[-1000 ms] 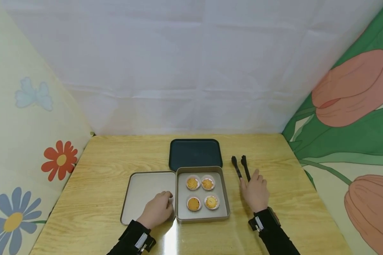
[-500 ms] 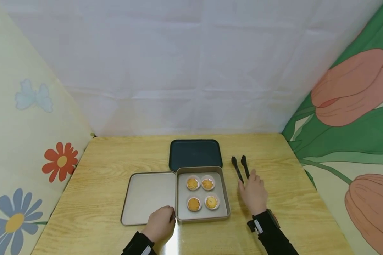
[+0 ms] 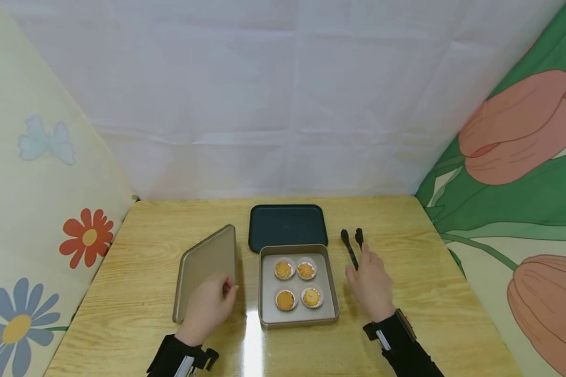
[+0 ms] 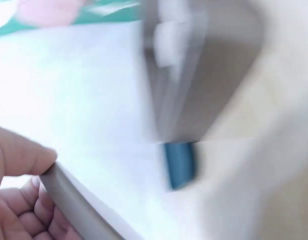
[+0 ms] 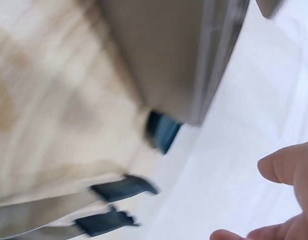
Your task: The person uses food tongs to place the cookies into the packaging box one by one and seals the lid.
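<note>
My left hand (image 3: 209, 306) pinches the edge of a shallow metal lid (image 3: 212, 256) between thumb and fingers. The lid is tilted up off the table, its right side raised. In the left wrist view its grey edge (image 4: 76, 202) runs out from under the thumb (image 4: 31, 152). Beside it stands a square metal tin (image 3: 302, 323) holding several small tarts (image 3: 284, 269) in paper cups. My right hand (image 3: 372, 290) is by a pair of tongs (image 3: 350, 248) with black tips, fingers loosely extended and holding nothing. It partly hides the tongs in the head view.
A dark blue-green tray (image 3: 287, 228) lies behind the tin on the wooden table (image 3: 443, 314). A white cloth (image 3: 283, 104) hangs at the back. Printed flower panels (image 3: 519, 131) stand on both sides.
The lid lay flat beside the tin; my left hand has gripped it, lifted its right side and moved left. My right hand has shifted slightly forward and left over the tongs.
</note>
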`<action>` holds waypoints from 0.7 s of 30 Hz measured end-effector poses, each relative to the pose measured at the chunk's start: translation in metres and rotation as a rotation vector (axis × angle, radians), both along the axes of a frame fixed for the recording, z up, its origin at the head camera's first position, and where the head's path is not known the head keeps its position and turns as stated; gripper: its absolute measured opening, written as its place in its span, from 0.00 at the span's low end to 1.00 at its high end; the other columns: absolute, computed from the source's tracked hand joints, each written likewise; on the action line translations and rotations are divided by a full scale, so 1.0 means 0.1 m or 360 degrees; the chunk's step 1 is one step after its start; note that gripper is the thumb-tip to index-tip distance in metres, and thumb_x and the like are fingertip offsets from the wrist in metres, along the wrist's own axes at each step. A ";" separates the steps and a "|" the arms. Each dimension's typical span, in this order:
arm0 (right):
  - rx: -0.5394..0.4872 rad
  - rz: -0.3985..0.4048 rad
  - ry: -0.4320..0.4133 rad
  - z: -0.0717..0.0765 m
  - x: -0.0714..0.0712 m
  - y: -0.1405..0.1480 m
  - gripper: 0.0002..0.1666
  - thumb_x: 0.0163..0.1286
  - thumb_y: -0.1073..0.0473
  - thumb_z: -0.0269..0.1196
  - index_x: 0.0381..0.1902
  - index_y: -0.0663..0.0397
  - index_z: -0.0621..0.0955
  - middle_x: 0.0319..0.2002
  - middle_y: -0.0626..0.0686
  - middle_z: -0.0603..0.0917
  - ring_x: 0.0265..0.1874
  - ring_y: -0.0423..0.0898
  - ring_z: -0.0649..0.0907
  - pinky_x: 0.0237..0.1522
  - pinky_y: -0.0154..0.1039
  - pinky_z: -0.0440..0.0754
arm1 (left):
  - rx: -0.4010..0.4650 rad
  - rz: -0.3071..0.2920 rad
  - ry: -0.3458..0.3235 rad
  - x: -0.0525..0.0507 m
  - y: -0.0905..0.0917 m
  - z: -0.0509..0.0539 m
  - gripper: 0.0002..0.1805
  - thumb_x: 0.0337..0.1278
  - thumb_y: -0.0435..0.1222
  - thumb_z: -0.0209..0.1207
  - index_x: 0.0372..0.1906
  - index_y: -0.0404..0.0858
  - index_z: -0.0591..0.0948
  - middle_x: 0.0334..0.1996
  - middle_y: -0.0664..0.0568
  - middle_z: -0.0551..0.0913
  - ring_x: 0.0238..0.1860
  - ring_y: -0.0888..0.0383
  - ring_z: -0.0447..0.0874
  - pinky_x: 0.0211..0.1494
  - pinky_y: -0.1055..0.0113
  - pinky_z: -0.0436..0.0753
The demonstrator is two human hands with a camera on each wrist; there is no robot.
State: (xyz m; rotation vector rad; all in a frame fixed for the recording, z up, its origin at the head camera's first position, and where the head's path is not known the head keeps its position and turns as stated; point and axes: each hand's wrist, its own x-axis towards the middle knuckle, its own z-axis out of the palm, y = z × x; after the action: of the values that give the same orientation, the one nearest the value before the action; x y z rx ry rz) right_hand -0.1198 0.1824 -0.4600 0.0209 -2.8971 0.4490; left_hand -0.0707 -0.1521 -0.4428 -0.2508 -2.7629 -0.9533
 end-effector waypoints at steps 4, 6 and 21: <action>-0.0008 0.0176 0.0115 0.14 0.02 -0.15 0.40 0.60 0.51 0.61 0.63 0.69 0.63 0.46 0.67 0.75 0.43 0.60 0.77 0.33 0.51 0.77 | 0.0359 0.0157 0.0144 -0.02 -0.09 0.37 0.06 0.49 0.25 0.61 0.26 0.33 0.75 0.20 0.53 0.71 0.20 0.63 0.67 0.21 0.71 0.69; -0.0066 0.0317 0.0207 0.21 0.03 -0.24 0.37 0.59 0.53 0.62 0.60 0.68 0.65 0.46 0.66 0.76 0.44 0.59 0.76 0.40 0.51 0.75 | 0.0585 0.0201 0.0172 -0.01 -0.09 0.53 0.04 0.52 0.24 0.58 0.27 0.31 0.75 0.21 0.52 0.72 0.21 0.63 0.68 0.22 0.72 0.70; -0.2172 0.0757 -0.1037 0.38 -0.08 -0.79 0.42 0.70 0.42 0.46 0.70 0.58 0.44 0.63 0.63 0.60 0.56 0.53 0.71 0.56 0.46 0.67 | 0.1714 -0.0702 0.0625 -0.02 0.47 0.81 0.12 0.59 0.33 0.53 0.30 0.25 0.70 0.28 0.55 0.72 0.29 0.64 0.71 0.32 0.75 0.71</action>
State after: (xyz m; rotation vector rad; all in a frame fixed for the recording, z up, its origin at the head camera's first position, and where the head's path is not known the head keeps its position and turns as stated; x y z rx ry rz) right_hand -0.1276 0.1029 -0.4220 0.3970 -2.3419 2.7464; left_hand -0.0731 -0.1046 -0.3614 -0.7422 -1.5528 -2.0411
